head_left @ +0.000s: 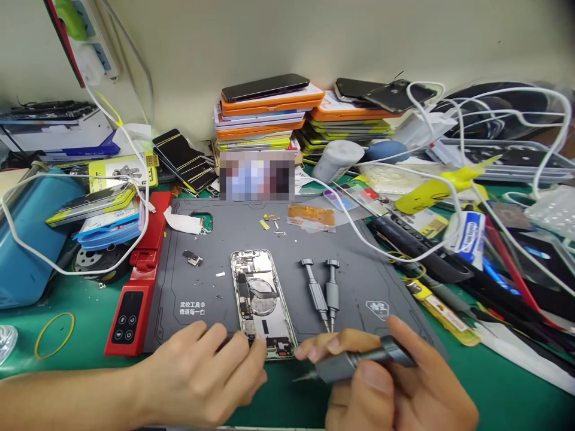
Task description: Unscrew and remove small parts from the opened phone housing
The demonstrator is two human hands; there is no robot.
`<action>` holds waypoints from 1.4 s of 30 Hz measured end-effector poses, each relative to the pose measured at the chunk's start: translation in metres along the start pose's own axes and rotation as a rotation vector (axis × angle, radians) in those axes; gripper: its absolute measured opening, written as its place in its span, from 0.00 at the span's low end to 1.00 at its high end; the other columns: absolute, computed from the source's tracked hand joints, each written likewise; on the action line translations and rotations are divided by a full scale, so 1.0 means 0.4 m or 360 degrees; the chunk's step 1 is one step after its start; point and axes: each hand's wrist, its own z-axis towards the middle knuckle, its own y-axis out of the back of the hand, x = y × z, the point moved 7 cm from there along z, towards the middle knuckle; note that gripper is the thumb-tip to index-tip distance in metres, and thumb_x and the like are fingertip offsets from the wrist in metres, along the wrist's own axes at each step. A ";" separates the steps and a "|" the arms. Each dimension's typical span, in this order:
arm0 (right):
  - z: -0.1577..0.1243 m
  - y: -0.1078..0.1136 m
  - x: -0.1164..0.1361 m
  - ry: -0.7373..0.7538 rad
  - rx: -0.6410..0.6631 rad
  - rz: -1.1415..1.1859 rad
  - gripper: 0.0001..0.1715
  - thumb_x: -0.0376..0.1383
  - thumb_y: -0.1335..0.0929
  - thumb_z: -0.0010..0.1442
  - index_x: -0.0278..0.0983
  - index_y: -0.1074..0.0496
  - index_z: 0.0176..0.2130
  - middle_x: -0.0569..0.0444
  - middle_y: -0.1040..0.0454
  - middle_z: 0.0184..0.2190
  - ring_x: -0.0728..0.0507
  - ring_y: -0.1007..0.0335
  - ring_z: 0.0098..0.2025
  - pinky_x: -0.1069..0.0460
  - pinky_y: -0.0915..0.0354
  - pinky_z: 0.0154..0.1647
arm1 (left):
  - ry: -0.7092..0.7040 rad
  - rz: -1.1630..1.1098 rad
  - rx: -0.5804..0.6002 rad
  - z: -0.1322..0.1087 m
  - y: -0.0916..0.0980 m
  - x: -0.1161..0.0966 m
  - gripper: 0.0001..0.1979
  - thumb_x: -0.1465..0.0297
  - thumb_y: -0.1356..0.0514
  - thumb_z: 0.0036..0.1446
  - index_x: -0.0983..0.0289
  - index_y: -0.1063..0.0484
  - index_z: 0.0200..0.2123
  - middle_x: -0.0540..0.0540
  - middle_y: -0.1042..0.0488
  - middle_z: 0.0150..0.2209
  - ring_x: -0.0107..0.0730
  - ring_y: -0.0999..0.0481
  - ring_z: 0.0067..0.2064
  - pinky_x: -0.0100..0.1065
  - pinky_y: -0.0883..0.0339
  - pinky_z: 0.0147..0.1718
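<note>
An opened phone (265,305) lies on the dark grey repair mat (206,233), its circuit board, round coil and inner metal showing. My left hand (211,371) has its fingers curled against the phone's lower left corner; the thumb is mostly hidden. In my right hand (386,383) a grey screwdriver (344,366) is gripped, its thin tip pointing left, just below the phone's bottom edge and apart from it. Two more grey screwdrivers (331,293) lie side by side to the right of the phone.
Small loose parts (193,258) lie left of the phone. A red device with touch buttons (128,317) borders the mat's left side. Stacked orange cases (269,102) stand behind a blurred-out patch. White cables (386,248) and tools, including a yellow bottle (431,188), crowd the right.
</note>
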 end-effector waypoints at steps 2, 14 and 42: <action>0.003 -0.008 0.015 -0.0012 -0.0098 0.0041 0.17 0.30 0.30 0.73 0.38 0.20 0.58 0.58 0.21 0.31 0.47 0.21 0.25 0.49 0.18 0.26 | -0.0044 0.0040 0.0002 -0.003 -0.005 -0.010 0.19 0.68 0.37 0.72 0.72 0.24 0.61 0.54 0.18 0.41 0.34 0.26 0.31 0.39 0.38 0.22; 0.013 -0.025 0.002 -0.0041 0.0207 0.0058 0.19 0.30 0.32 0.75 0.43 0.22 0.61 0.59 0.21 0.31 0.49 0.26 0.20 0.53 0.25 0.19 | -0.0109 0.0126 -0.0127 -0.036 -0.007 -0.009 0.21 0.71 0.33 0.65 0.75 0.20 0.59 0.55 0.19 0.35 0.32 0.26 0.28 0.39 0.35 0.21; -0.038 -0.096 0.003 0.0650 0.1223 -0.1023 0.07 0.33 0.30 0.77 0.35 0.20 0.49 0.55 0.24 0.28 0.47 0.33 0.28 0.50 0.39 0.33 | -0.0090 0.0079 -0.0360 -0.015 -0.004 -0.003 0.16 0.69 0.34 0.64 0.79 0.16 0.46 0.58 0.17 0.32 0.38 0.22 0.24 0.40 0.32 0.17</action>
